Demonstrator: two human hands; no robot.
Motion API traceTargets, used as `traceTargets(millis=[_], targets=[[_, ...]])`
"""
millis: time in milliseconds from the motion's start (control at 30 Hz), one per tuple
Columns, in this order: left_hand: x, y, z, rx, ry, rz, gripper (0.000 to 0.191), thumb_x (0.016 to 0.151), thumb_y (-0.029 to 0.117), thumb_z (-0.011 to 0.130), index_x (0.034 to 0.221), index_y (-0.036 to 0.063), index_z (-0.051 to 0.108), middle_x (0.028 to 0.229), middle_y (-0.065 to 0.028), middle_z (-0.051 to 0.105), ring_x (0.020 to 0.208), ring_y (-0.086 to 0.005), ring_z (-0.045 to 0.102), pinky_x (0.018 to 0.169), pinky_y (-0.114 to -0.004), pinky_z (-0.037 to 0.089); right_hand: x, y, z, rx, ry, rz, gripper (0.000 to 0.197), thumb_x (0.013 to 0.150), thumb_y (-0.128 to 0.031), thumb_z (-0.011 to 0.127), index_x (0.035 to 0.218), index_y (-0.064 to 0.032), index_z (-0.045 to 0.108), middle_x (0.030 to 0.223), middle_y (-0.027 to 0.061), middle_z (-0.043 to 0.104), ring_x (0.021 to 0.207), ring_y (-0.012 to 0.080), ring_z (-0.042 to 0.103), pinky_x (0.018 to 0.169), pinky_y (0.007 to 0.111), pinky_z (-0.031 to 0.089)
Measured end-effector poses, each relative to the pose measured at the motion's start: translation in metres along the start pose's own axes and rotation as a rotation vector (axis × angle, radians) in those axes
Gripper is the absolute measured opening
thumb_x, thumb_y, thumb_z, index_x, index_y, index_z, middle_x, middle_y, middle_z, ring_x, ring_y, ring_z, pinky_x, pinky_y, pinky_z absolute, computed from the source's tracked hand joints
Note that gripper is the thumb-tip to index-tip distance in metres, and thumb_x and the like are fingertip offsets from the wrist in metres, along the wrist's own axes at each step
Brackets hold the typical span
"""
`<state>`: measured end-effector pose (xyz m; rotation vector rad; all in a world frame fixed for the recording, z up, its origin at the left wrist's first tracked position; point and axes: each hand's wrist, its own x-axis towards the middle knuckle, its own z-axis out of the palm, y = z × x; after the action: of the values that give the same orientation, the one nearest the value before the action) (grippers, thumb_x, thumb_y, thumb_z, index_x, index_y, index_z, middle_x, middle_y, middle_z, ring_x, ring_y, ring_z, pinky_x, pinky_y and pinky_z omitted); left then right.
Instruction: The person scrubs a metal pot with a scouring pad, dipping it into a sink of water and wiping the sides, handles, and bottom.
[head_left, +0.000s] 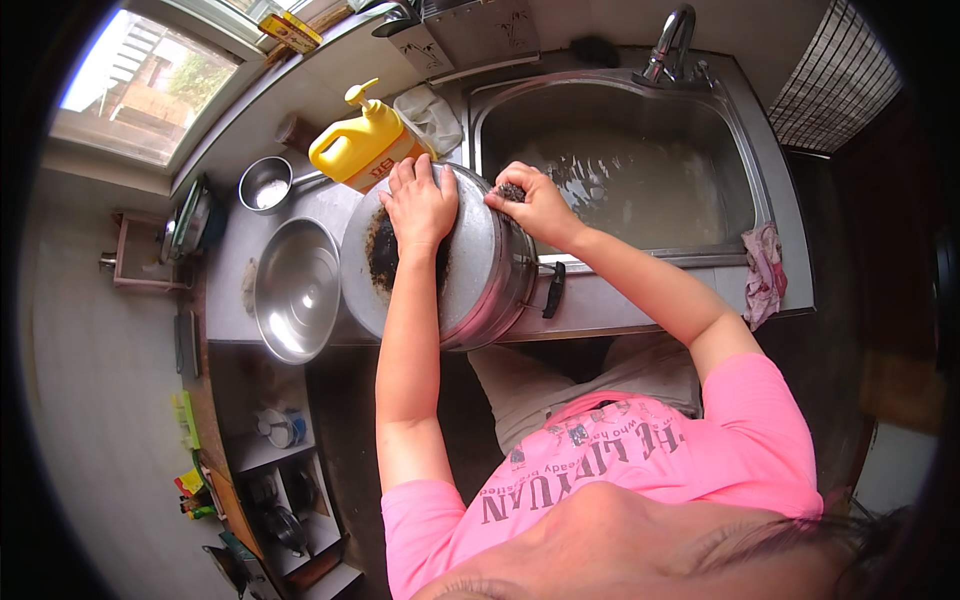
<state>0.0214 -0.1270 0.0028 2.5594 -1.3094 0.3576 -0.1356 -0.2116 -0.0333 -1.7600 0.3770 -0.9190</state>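
Note:
A large metal pot (476, 262) rests tipped on the counter, its round base turned up and a black scorched patch (382, 251) near the middle. My left hand (421, 204) lies on that base with the fingers apart; my forearm hides part of the patch. In my right hand (536, 202) is a dark metal scouring pad (511, 193), held against the pot's side near the rim of the base. One black pot handle (553, 290) sticks out towards the sink side. Cloudy water stands in the steel sink (750, 172) to the right.
Beyond the pot stands a yellow pump jug (367, 142). A steel basin (298, 292) overhangs the counter's front edge, with a small saucepan (265, 184) behind it. A pink cloth (763, 274) hangs at the sink's right. The faucet (670, 45) rises behind the sink.

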Motion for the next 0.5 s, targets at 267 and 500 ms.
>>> traceTargets(millis=[267,500], targets=[[-0.004,0.003,0.0,-0.03,-0.004,0.006,0.049,0.09,0.041,0.044,0.125,0.0069,0.051,0.134,-0.0154,0.046,0.131,-0.0325,0.035,0.103,-0.06,0.026,-0.002,-0.004,0.001,-0.137,0.002,-0.017,0.017,0.079,-0.014,0.07,0.076,-0.0028,0.057,0.079,0.0066,0.055,0.082,0.0225,0.049,0.079,0.034,0.038],[-0.004,-0.001,0.004,-0.024,0.029,0.015,0.05,0.089,0.041,0.045,0.124,0.007,0.051,0.133,-0.0157,0.047,0.13,-0.0327,0.036,0.102,-0.061,0.026,-0.008,-0.012,0.003,-0.205,0.014,-0.098,0.02,0.075,-0.013,0.074,0.075,-0.0035,0.057,0.08,0.0051,0.055,0.083,0.0232,0.05,0.084,0.034,0.036]])
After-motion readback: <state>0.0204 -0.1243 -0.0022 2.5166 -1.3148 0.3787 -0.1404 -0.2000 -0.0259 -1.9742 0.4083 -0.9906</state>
